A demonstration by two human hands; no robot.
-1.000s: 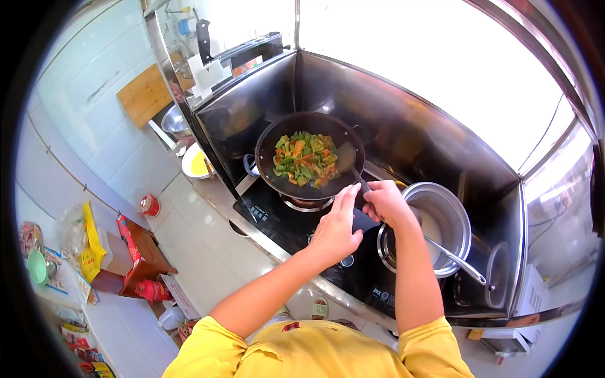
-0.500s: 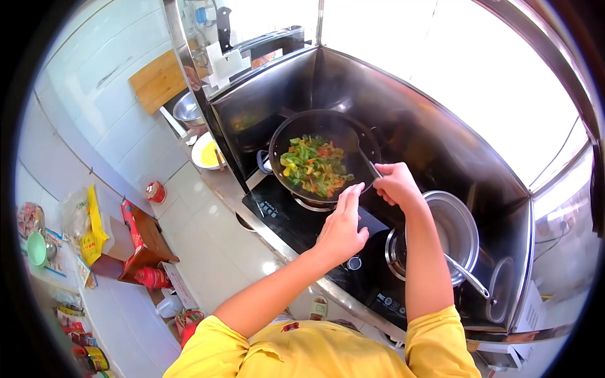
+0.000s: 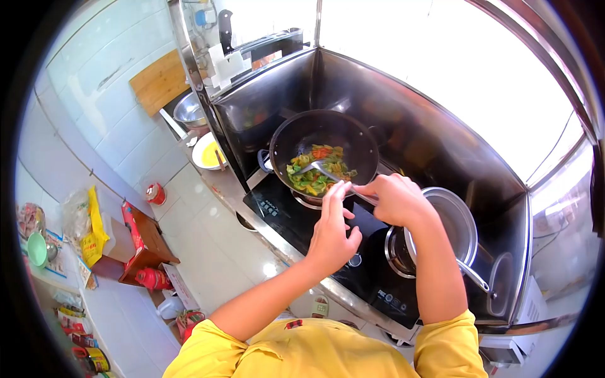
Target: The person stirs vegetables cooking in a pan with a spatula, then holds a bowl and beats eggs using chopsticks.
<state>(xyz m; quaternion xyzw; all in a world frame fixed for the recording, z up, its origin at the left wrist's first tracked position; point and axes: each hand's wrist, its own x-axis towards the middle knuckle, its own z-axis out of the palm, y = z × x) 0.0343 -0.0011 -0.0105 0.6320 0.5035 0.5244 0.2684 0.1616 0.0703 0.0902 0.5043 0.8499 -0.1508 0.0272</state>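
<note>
In the dark wok (image 3: 356, 142) lie chopped green peppers with orange-red and yellow pieces (image 3: 328, 154). My right hand (image 3: 394, 198) grips the handle of a metal spatula (image 3: 322, 169), whose blade sits among the vegetables. My left hand (image 3: 334, 230) is by the wok's near rim, its fingers stretched out and the thumb apart. Its fingertips come close to the spatula handle; whether they touch it or the rim I cannot tell.
A metal pot (image 3: 457, 220) with a long handle stands on the right burner of the black stove (image 3: 287, 217). To the left are a bowl of yellow liquid (image 3: 207, 153) with chopsticks, a metal bowl (image 3: 189, 110) and a cutting board (image 3: 157, 82). Metal splash panels (image 3: 403, 120) enclose the stove's back.
The spatula has swung from the wok's right side leftward into the vegetables, which are now gathered nearer the front. My right hand has turned and lowered; my left hand has shifted slightly left.
</note>
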